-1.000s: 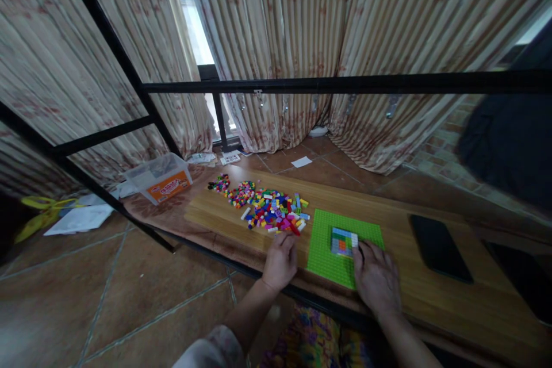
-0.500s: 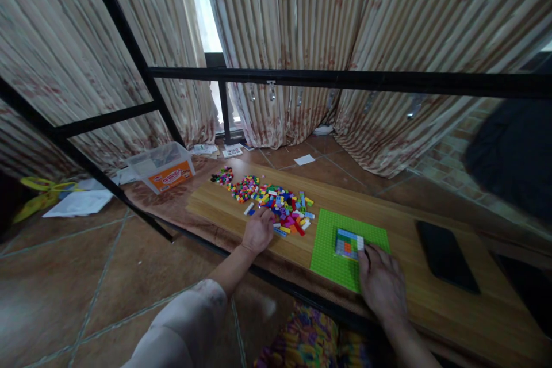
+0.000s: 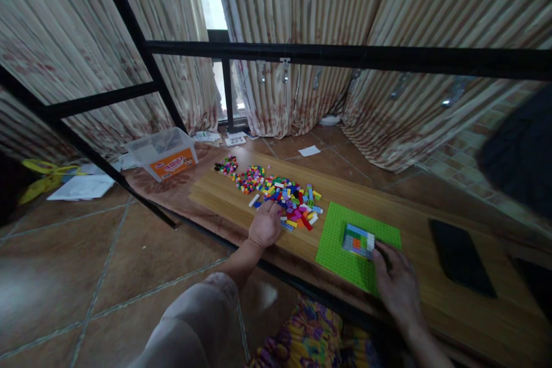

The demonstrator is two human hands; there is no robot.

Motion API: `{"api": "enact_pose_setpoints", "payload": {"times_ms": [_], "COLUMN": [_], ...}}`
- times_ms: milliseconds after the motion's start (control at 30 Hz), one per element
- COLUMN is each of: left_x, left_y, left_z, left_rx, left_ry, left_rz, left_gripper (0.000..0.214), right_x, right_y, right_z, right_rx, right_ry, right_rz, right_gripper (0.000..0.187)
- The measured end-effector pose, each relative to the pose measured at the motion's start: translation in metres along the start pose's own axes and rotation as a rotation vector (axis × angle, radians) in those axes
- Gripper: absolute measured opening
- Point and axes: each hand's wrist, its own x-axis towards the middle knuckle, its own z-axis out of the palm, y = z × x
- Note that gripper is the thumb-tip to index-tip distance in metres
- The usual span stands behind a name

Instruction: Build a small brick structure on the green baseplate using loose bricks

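Observation:
A loose pile of many-coloured building bricks (image 3: 297,201) lies on the wooden board. My left hand (image 3: 265,224) reaches into its near left edge, fingers drawn together and pointing down; what they hold, if anything, is hidden. On the green baseplate (image 3: 336,224) sits a small square brick build (image 3: 354,237), with blue, green, red and orange inside. A white brick (image 3: 371,241) forms part of its right side. The thumb and forefinger of my right hand (image 3: 397,282) are closed at that white brick, the other fingers curled behind.
Smaller beads or bricks (image 3: 250,178) lie in heaps farther left on the wooden board (image 3: 215,195). A clear plastic box (image 3: 164,152) with an orange label stands beyond them. A dark flat device (image 3: 461,256) lies at the right. A black metal rail (image 3: 345,54) crosses in front of the curtains.
The view has tilted down and turned slightly left, shifting everything in it. Both hands stay at about the same places, the left in the pile and the right at the build.

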Motion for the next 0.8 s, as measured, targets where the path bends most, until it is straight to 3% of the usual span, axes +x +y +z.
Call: {"api": "enact_pose_setpoints", "payload": {"times_ms": [133, 233, 333, 467, 633, 800], "left_x": [0.0, -0.001, -0.001, -0.001, -0.001, -0.002], "left_y": [0.001, 0.003, 0.004, 0.004, 0.002, 0.001], "left_z": [-0.001, -0.003, -0.004, -0.005, -0.004, -0.003], "left_rx": [0.017, 0.03, 0.04, 0.054, 0.06, 0.045], "left_ry": [-0.01, -0.016, -0.024, -0.027, -0.027, -0.028], "left_rz": [-0.004, 0.0, 0.009, 0.008, -0.005, 0.0], "left_gripper": [0.022, 0.023, 0.024, 0.024, 0.024, 0.023], "right_x": [-0.005, -0.007, -0.004, 0.002, 0.004, 0.001], "right_y": [-0.022, -0.063, -0.114, -0.167, -0.18, -0.172], "right_z": [-0.002, 0.001, 0.016, 0.049, 0.077, 0.081], "right_rx": [-0.049, -0.083, 0.067, 0.112, 0.035, 0.018], "right_ry": [0.081, 0.151, 0.009, -0.122, -0.171, -0.164], "right_rz": [-0.054, -0.19, -0.321, -0.352, -0.322, -0.336], "right_gripper": [0.054, 0.039, 0.03, 0.026, 0.019, 0.017]}}
